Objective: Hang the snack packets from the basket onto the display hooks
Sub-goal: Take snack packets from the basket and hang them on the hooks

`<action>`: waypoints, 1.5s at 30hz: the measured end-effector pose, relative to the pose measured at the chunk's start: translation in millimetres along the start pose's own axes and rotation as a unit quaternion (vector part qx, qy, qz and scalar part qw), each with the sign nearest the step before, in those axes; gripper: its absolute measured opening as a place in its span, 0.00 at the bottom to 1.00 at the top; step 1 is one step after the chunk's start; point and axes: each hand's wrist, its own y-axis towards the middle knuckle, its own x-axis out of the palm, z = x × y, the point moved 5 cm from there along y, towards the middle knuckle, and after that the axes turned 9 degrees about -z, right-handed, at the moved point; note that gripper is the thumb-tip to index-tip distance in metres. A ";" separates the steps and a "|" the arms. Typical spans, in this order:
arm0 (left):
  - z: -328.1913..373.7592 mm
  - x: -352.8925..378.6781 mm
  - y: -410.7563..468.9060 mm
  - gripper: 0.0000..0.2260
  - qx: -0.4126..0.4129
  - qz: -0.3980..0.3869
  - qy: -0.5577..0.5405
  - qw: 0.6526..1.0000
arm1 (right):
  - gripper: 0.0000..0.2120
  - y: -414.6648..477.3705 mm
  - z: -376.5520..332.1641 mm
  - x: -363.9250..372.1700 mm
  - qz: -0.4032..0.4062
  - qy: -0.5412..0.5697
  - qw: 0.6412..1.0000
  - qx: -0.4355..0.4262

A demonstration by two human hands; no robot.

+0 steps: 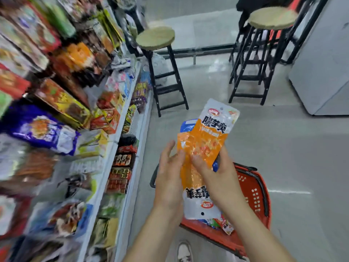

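Both hands are raised over the red basket point(253, 188) on the floor. My right hand point(213, 173) grips an upright orange-and-white snack packet point(211, 133), with a blue packet point(188, 124) showing behind it. A second orange-and-white packet point(196, 195) hangs upside down between my palms; my left hand point(170, 174) touches its left edge with fingers loosely spread. More packets point(224, 224) lie in the basket. The display rack point(56, 103) of hanging snacks on the left is blurred; I cannot make out its hooks.
White shelves point(120, 140) with boxed snacks run along the left. Two black stools with round wooden seats point(155, 37) point(272, 17) stand ahead. A white cabinet point(324, 63) is at the right. My shoe point(184, 251) shows at the bottom.
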 end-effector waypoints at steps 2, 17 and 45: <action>51.5 5.6 -34.1 0.13 0.036 0.067 0.003 0.997 | 0.16 -16.7 -61.4 22.7 -0.050 -0.033 0.998 -0.031; 221.6 -21.6 -278.7 0.03 0.286 0.400 -0.087 0.866 | 0.45 -161.3 -260.0 136.6 -0.473 -0.031 0.855 -0.212; 415.4 -176.0 -626.5 0.11 0.402 0.482 0.217 0.748 | 0.06 -378.1 -447.1 451.0 -0.559 0.138 0.750 -0.326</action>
